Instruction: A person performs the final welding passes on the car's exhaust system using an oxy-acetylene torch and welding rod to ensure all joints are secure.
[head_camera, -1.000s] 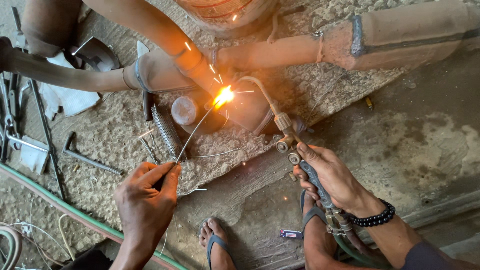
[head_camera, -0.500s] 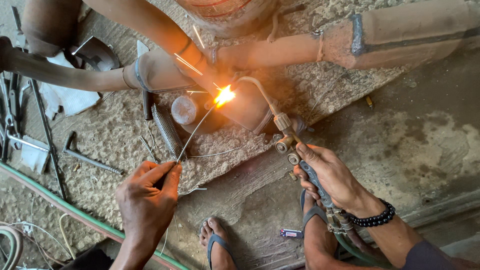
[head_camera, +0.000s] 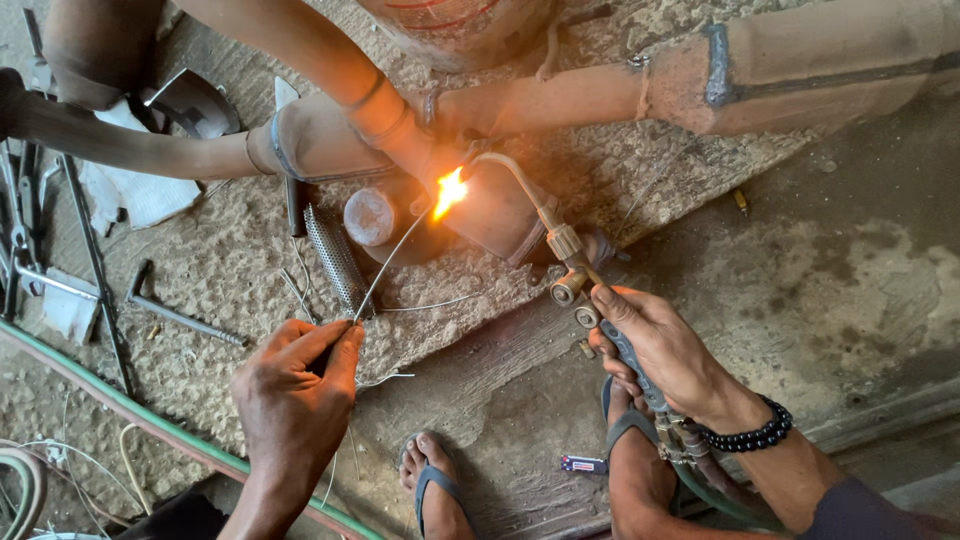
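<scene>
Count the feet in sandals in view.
2: one foot low in the middle, beside the left hand; the other foot beneath the right hand holding the torch, partly hidden by it.

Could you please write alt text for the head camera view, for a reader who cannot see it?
The right hand aims a gas torch whose flame plays on a rusty pipe joint, while the left hand feeds a thin filler rod into it. Sandalled feet stand on sandy ground.
</scene>
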